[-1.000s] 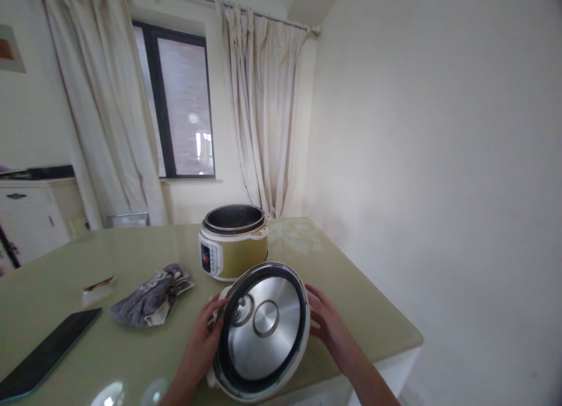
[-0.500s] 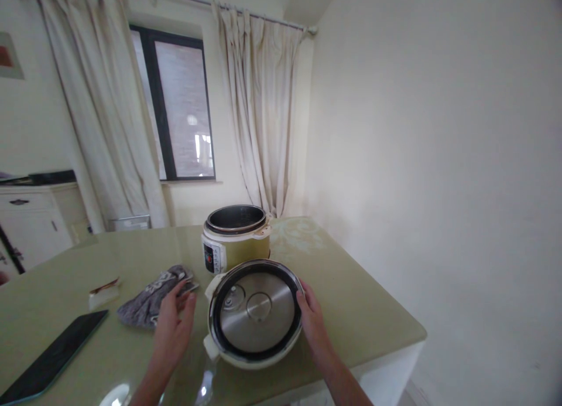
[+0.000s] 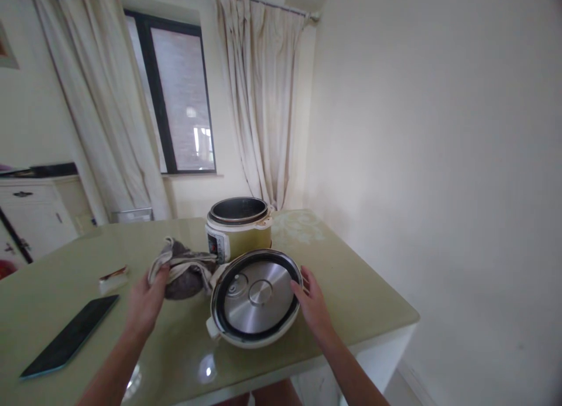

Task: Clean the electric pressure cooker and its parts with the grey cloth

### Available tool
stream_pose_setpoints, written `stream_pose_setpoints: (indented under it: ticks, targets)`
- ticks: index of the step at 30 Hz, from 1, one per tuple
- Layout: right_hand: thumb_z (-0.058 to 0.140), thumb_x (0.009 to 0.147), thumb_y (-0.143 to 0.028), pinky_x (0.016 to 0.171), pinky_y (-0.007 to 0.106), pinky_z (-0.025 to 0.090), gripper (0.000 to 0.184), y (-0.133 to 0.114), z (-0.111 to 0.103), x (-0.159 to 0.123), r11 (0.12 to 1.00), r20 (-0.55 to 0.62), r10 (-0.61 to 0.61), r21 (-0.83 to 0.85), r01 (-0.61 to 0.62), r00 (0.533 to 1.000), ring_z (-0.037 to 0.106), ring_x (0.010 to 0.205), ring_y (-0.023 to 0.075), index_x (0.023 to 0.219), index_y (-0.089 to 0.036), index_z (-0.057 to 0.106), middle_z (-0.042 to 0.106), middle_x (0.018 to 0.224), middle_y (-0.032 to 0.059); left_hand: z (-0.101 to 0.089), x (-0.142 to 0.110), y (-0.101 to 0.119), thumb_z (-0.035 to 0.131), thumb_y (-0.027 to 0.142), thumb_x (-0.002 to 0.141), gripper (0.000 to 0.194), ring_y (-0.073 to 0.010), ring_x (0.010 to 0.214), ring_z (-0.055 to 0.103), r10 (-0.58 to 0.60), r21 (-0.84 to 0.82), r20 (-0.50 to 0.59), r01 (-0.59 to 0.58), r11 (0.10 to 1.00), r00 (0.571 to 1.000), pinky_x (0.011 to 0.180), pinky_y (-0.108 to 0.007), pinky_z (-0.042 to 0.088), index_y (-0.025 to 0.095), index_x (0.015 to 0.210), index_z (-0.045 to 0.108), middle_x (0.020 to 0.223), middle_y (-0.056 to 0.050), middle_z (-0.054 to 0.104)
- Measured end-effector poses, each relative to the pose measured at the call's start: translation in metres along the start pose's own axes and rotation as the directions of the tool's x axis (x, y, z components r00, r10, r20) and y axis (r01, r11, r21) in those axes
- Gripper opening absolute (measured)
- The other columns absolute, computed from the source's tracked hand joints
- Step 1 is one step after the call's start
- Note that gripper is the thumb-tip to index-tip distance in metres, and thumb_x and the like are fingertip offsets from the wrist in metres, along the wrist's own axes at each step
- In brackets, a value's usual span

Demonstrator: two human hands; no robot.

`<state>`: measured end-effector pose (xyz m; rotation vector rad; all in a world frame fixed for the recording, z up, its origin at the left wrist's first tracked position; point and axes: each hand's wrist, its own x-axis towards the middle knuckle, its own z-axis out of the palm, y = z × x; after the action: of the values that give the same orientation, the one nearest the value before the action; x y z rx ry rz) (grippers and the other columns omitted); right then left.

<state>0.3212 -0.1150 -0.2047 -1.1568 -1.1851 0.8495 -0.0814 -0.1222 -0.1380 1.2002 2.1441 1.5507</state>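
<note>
A grey patterned cloth (image 3: 187, 280) is pinched in my left hand (image 3: 147, 297) and hangs bunched above the table, its right end close to the lid. My right hand (image 3: 311, 300) grips the right rim of a round pressure cooker lid (image 3: 259, 318), thumb over the edge. The lid's metal underside and black seal face me, with a small valve at upper left of its middle. Just behind it stands the pressure cooker (image 3: 248, 239), uncovered, with a dark inner pot and a control panel on its left front.
On the pale green table (image 3: 175, 353), a flat black panel (image 3: 70, 335) lies at left, and a small white packet (image 3: 113, 280) beyond it. A wall (image 3: 417, 160) rises along the right side. Behind are curtains (image 3: 263, 101) and a window (image 3: 182, 101).
My left hand has taken hold of the cloth and lifted it, moving left; the cloth now sits nearer the lid. My right hand still grips the lid.
</note>
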Motion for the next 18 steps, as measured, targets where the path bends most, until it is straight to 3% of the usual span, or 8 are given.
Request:
stream_pose_setpoints:
  ticks: [2, 4, 6, 8, 11, 14, 16, 18]
  targets:
    - [0.071, 0.086, -0.059, 0.124, 0.058, 0.040, 0.072, -0.013, 0.000, 0.000, 0.973, -0.028, -0.151, -0.181, 0.143, 0.988, 0.054, 0.145, 0.0360, 0.145, -0.021, 0.061, 0.061, 0.153, 0.0162, 0.003, -0.009, 0.025, 0.056, 0.073, 0.087, 0.061, -0.0321, 0.093, 0.074, 0.057, -0.186, -0.013, -0.058, 0.981, 0.998, 0.084, -0.040, 0.062, 0.017, 0.101, 0.077, 0.088, -0.008, 0.078]
    - [0.070, 0.090, -0.055, 0.128, 0.059, 0.033, 0.064, -0.034, 0.001, 0.000, 0.907, 0.019, -0.298, -0.308, 0.289, 0.955, 0.050, 0.149, 0.0361, 0.144, -0.021, 0.064, 0.059, 0.155, 0.0161, 0.010, -0.019, 0.054, 0.063, 0.072, 0.084, 0.058, -0.0289, 0.093, 0.073, 0.098, -0.325, -0.011, -0.096, 0.941, 0.995, 0.087, -0.037, 0.062, 0.018, 0.100, 0.077, 0.090, -0.006, 0.079]
    - [0.070, 0.093, -0.054, 0.129, 0.057, 0.033, 0.060, -0.060, 0.007, 0.003, 0.860, 0.132, -0.378, -0.316, 0.400, 0.916, 0.049, 0.149, 0.0347, 0.144, -0.023, 0.064, 0.058, 0.157, 0.0149, 0.020, -0.030, 0.084, 0.070, 0.069, 0.082, 0.056, -0.0273, 0.097, 0.074, 0.125, -0.501, 0.004, -0.106, 0.859, 0.992, 0.091, -0.036, 0.062, 0.017, 0.104, 0.077, 0.095, -0.005, 0.080]
    - [0.073, 0.093, -0.057, 0.128, 0.054, 0.035, 0.065, -0.089, 0.017, 0.010, 0.863, 0.232, -0.400, -0.229, 0.449, 0.887, 0.049, 0.150, 0.0330, 0.148, -0.025, 0.061, 0.057, 0.159, 0.0131, 0.031, -0.041, 0.111, 0.077, 0.065, 0.081, 0.054, -0.0269, 0.106, 0.074, 0.148, -0.694, 0.080, -0.051, 0.719, 0.986, 0.097, -0.036, 0.061, 0.018, 0.108, 0.076, 0.103, -0.005, 0.081]
    - [0.072, 0.092, -0.063, 0.125, 0.051, 0.039, 0.069, -0.127, 0.034, 0.032, 0.911, 0.293, -0.392, -0.011, 0.413, 0.872, 0.055, 0.144, 0.0309, 0.149, -0.027, 0.058, 0.061, 0.154, 0.0101, 0.048, -0.059, 0.138, 0.086, 0.051, 0.079, 0.047, -0.0284, 0.118, 0.073, 0.123, -0.836, 0.256, 0.156, 0.526, 0.959, 0.104, -0.037, 0.060, 0.020, 0.114, 0.076, 0.112, -0.007, 0.082]
    - [0.076, 0.088, -0.064, 0.117, 0.048, 0.048, 0.063, -0.150, 0.046, 0.061, 0.939, 0.361, -0.332, 0.215, 0.268, 0.872, 0.065, 0.130, 0.0290, 0.137, -0.025, 0.064, 0.072, 0.136, 0.0080, 0.061, -0.076, 0.148, 0.082, 0.043, 0.086, 0.043, -0.0297, 0.121, 0.074, 0.040, -0.818, 0.446, 0.389, 0.423, 0.894, 0.105, -0.042, 0.061, 0.020, 0.121, 0.075, 0.118, -0.010, 0.082]
    - [0.084, 0.081, -0.061, 0.107, 0.047, 0.055, 0.065, -0.153, 0.049, 0.075, 0.957, 0.378, -0.234, 0.254, 0.143, 0.896, 0.070, 0.119, 0.0285, 0.130, -0.023, 0.065, 0.074, 0.126, 0.0086, 0.067, -0.084, 0.149, 0.072, 0.043, 0.095, 0.041, -0.0302, 0.120, 0.075, -0.020, -0.776, 0.548, 0.516, 0.363, 0.837, 0.104, -0.046, 0.062, 0.019, 0.128, 0.073, 0.122, -0.012, 0.081]
    - [0.092, 0.071, -0.052, 0.102, 0.046, 0.058, 0.074, -0.150, 0.050, 0.080, 0.973, 0.350, -0.171, 0.205, 0.103, 0.921, 0.070, 0.113, 0.0274, 0.131, -0.022, 0.061, 0.072, 0.125, 0.0088, 0.069, -0.089, 0.147, 0.064, 0.043, 0.100, 0.042, -0.0310, 0.120, 0.076, -0.080, -0.736, 0.614, 0.606, 0.304, 0.785, 0.104, -0.049, 0.062, 0.018, 0.133, 0.072, 0.122, -0.012, 0.081]
